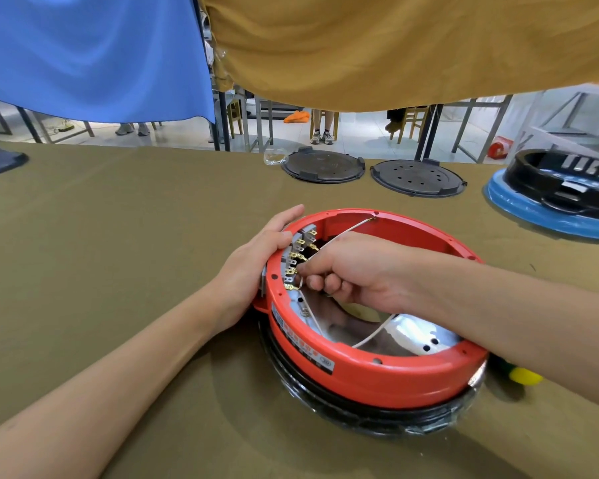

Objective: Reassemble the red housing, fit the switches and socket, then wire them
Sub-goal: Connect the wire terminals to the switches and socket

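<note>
Wiring looks underway: right hand [346,271] pinches a white wire [339,229] at the switch terminals [296,262] inside the red housing [360,369] on the tabletop [135,209]. Left hand [256,261] braces the rim, fingers flat. Black covers [324,165] beyond aren't fitted yet.

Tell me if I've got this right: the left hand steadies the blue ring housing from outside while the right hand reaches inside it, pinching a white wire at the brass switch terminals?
Nearly right, but the colour is wrong. The head view shows the housing is red, not blue. The rest holds: the left hand rests on its outer rim, and the right hand reaches inside, fingers pinching a white wire at the brass switch terminals.
</note>
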Demonstrator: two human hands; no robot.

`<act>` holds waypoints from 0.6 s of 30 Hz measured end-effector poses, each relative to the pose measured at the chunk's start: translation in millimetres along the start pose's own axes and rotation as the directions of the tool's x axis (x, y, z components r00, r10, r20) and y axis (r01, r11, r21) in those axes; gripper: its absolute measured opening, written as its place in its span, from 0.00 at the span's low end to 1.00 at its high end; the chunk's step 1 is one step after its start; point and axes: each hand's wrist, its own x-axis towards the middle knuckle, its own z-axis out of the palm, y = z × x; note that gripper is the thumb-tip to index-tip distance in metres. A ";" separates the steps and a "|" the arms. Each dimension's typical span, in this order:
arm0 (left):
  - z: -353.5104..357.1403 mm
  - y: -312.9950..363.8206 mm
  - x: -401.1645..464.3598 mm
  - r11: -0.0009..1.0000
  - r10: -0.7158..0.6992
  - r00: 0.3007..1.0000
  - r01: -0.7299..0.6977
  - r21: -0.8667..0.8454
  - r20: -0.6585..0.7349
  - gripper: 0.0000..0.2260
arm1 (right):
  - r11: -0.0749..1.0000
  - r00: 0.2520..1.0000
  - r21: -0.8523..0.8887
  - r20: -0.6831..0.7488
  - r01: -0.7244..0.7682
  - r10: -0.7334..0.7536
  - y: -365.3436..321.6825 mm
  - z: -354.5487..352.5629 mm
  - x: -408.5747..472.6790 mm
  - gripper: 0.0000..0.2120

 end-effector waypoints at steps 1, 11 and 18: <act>-0.1 0.2 0.0 1.000 0.000 1.000 0.000 0.004 0.000 0.19 | 1.000 1.000 0.009 -0.011 0.004 -0.004 0.6 0.2 0.6 0.09; 0.4 2.9 -0.4 1.000 -0.001 1.000 0.001 0.008 0.013 0.23 | 0.991 1.000 0.131 0.009 -0.024 0.023 1.5 4.1 4.3 0.11; 2.9 1.7 -3.8 0.999 0.010 1.000 -0.009 -0.038 0.023 0.23 | 1.000 1.000 -0.007 0.016 -0.008 0.008 0.2 -0.6 0.4 0.10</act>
